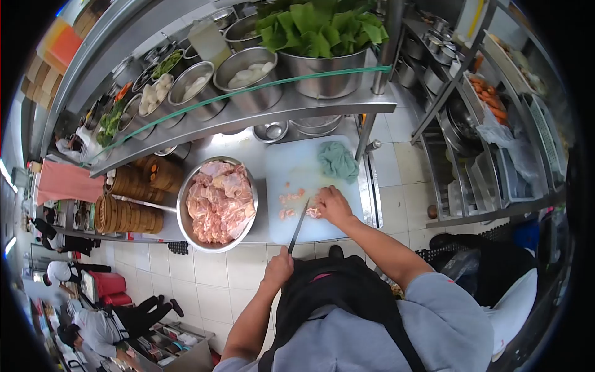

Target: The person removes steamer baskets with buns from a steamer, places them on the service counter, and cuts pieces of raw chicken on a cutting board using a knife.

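A white cutting board [282, 167] lies on the steel counter, with small pieces of pink meat [291, 198] scattered on it. My left hand [279, 268] is wrapped round the handle of a knife [299, 226], whose blade points up over the board. Close to the blade tip, my right hand [333, 204] presses its bent fingers on a piece of meat [314, 212]. A crumpled green cloth [338, 161] rests at the board's upper right. Left of the board stands a large steel bowl full of raw meat [220, 201].
Above the counter runs a steel shelf [248, 115] with metal pots and leafy greens [319, 28]. Bamboo steamers [127, 214] are stacked at left. A rack [489, 217] stands at right. Other people [102, 328] are at lower left; another person's sleeve [514, 307] is at lower right.
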A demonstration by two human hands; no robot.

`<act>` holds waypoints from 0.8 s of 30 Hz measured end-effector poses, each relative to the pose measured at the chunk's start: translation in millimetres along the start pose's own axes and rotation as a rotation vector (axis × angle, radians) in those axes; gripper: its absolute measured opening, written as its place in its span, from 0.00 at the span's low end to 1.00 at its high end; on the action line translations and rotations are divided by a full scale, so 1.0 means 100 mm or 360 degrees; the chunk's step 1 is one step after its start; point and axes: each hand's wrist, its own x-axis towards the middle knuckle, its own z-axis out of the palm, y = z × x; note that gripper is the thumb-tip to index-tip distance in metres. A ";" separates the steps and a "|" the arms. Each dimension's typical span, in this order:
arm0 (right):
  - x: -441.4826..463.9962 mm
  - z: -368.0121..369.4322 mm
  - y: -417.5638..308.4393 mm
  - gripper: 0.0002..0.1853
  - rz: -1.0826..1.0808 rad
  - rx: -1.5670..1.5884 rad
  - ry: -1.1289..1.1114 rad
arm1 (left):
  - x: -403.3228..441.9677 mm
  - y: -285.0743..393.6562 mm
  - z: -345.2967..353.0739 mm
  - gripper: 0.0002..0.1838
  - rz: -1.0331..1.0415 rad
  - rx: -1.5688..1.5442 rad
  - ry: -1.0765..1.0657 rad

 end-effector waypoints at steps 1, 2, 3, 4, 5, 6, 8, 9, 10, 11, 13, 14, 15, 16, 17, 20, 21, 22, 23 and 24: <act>-0.01 -0.01 -0.02 0.11 0.0336 0.0152 0.0010 | 0.03 -0.01 -0.03 0.13 0.0034 0.0084 0.0019; -0.02 -0.03 -0.04 0.11 0.0329 0.0154 -0.0004 | 0.07 0.00 -0.05 0.13 0.0020 0.0077 0.0019; -0.01 -0.04 -0.05 0.11 0.0361 0.0183 0.0035 | 0.11 0.01 -0.08 0.13 -0.0034 0.0077 0.0091; 0.00 -0.04 -0.03 0.11 0.0393 0.0211 0.0077 | 0.16 0.05 -0.14 0.13 -0.0087 0.0078 0.0165; 0.03 -0.03 -0.01 0.11 0.0387 0.0209 0.0071 | 0.18 0.07 -0.21 0.12 -0.0118 0.0097 0.0169; 0.04 0.00 0.03 0.12 0.0392 0.0296 0.0016 | 0.19 0.13 -0.29 0.12 -0.0124 0.0090 0.0170; 0.09 0.02 0.05 0.12 0.0395 0.0385 -0.0050 | 0.15 0.20 -0.37 0.13 -0.0097 0.0032 0.0141; 0.15 0.01 0.03 0.12 0.0525 0.0677 -0.0155 | 0.13 0.21 -0.34 0.13 -0.0106 0.0030 0.0146; 0.23 0.00 0.01 0.12 0.0651 0.0971 -0.0260 | 0.10 0.21 -0.28 0.14 -0.0101 0.0042 0.0106; 0.30 -0.02 0.00 0.12 0.0641 0.0975 -0.0264 | 0.08 0.19 -0.23 0.14 -0.0095 0.0055 0.0066; 0.42 -0.10 -0.03 0.09 0.0482 0.1060 -0.0545 | 0.10 0.06 -0.10 0.14 -0.0104 0.0012 0.0039; 0.46 -0.11 -0.06 0.09 0.0480 0.1061 -0.0544 | 0.11 0.01 -0.04 0.15 -0.0106 -0.0034 0.0001; 0.48 -0.09 -0.10 0.08 0.0080 0.0717 -0.0311 | 0.11 0.04 -0.08 0.15 -0.0105 -0.0034 -0.0001; 0.47 -0.09 -0.13 0.06 -0.0309 0.0365 -0.0079 | 0.10 0.07 -0.11 0.15 -0.0103 -0.0048 0.0036; 0.46 -0.12 -0.14 0.06 -0.0308 0.0365 -0.0079 | 0.09 0.10 -0.16 0.14 -0.0102 -0.0062 0.0079; 0.39 -0.08 -0.13 0.06 -0.0165 0.0095 -0.0107 | 0.10 0.15 -0.24 0.13 -0.0118 -0.0013 0.0182; 0.31 -0.03 -0.14 0.05 -0.0185 0.0117 -0.0130 | 0.08 0.18 -0.29 0.13 -0.0124 -0.0016 0.0181; 0.25 0.02 -0.13 0.05 -0.0205 0.0137 -0.0155 | 0.08 0.21 -0.34 0.12 -0.0125 0.0064 0.0134; 0.24 0.06 -0.10 0.05 -0.0208 0.0138 -0.0160 | 0.08 0.25 -0.39 0.11 -0.0124 0.0145 0.0090; 0.26 0.07 -0.09 0.05 -0.0330 0.0110 -0.0204 | 0.09 0.27 -0.41 0.11 -0.0129 0.0141 0.0094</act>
